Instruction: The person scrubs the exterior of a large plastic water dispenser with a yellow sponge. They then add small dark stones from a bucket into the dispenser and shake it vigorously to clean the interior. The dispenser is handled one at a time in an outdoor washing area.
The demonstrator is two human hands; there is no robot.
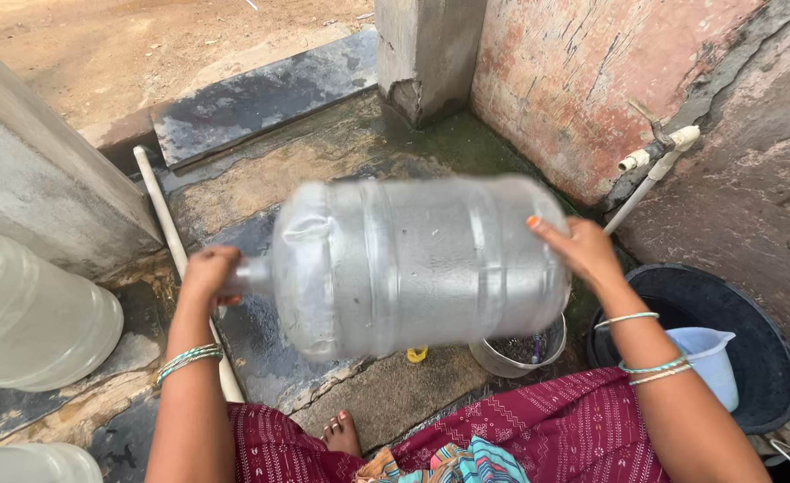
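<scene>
Wet concrete floor (261, 192), stained pink wall (574, 80). Ribbed translucent plastic jug (413, 264) horizontal; left hand (209, 275) closed around neck, right hand (583, 250) pressed open on base.

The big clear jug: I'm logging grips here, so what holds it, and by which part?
Both hands hold the large clear water jug sideways: the left hand wraps its neck, the right hand presses against its base end.
</scene>
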